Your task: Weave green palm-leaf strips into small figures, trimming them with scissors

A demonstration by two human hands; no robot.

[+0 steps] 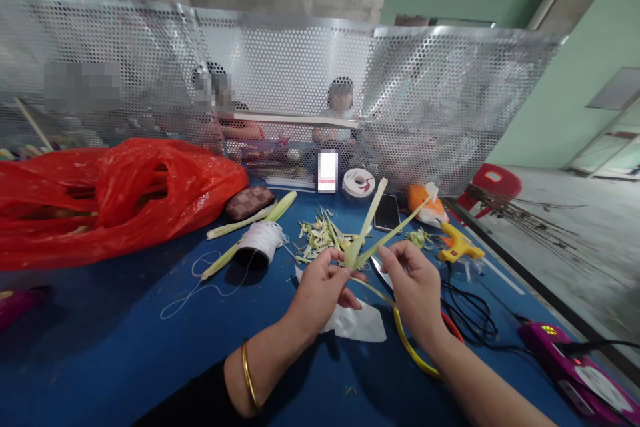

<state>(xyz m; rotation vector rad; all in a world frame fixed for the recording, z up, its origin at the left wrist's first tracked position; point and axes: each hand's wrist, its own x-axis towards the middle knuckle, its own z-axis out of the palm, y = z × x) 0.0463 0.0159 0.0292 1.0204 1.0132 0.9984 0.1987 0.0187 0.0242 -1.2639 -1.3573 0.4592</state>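
Note:
My left hand (323, 290) and my right hand (413, 287) meet over the blue table (125, 360) and both pinch a folded green palm leaf strip (373, 220). Its two blades fan up and to the right from my fingertips. A thin leaf tail curls down between my hands. A gold bangle sits on my left wrist. Under my hands lie a white scrap of paper (357, 323) and scissors with yellow and red handles (415, 347).
A spool of white thread (260, 242), leaf trimmings (323, 233), longer leaf strips (250, 220), a phone (387, 212), a tape roll (359, 182) and a yellow glue gun (457, 245) lie beyond my hands. A red plastic bag (100, 197) fills the left. Other people sit behind a perforated metal screen (300, 80).

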